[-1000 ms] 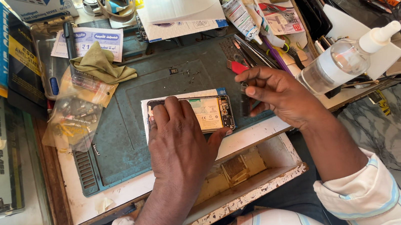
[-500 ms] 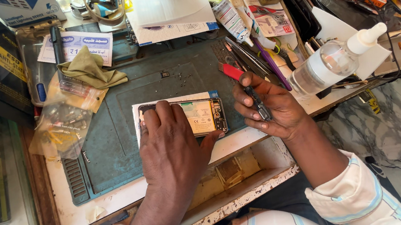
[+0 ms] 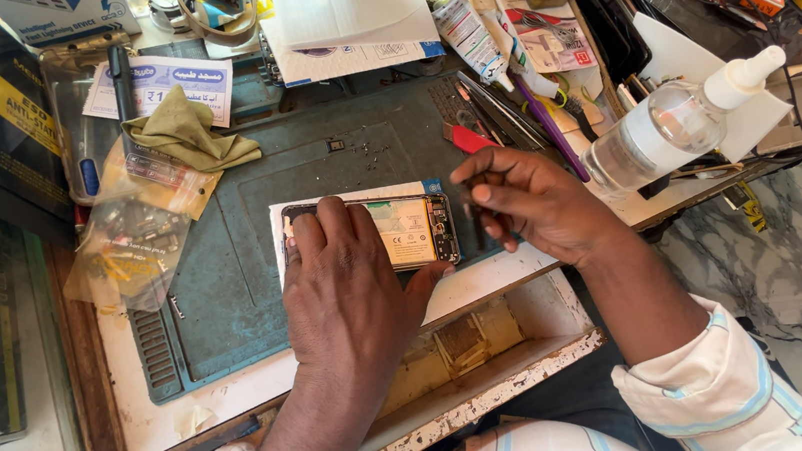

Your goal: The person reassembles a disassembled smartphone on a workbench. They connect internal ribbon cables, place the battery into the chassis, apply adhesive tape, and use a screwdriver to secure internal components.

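Note:
An opened phone [image 3: 412, 229] with its back off lies on a white sheet [image 3: 282, 219] on a teal work mat [image 3: 314, 165]. My left hand [image 3: 343, 292] lies over the phone's left half, fingers across it and thumb against its lower edge, holding it down. My right hand [image 3: 535, 205] is just right of the phone, its fingers pinched on a thin dark tool [image 3: 468, 210]. The tool's tip points down near the phone's right end. I cannot tell whether the tip touches the phone.
A clear pump bottle [image 3: 671, 124] lies on its side at the right. Loose hand tools [image 3: 498, 109] sit behind my right hand. At the left are an olive cloth [image 3: 184, 134] and a plastic bag of small parts [image 3: 127, 252]. An open drawer [image 3: 475, 348] juts out below the bench edge.
My right hand has come back from the loose tools holding the thin dark tool and moved it toward the phone's right end. My left hand has stayed on the phone.

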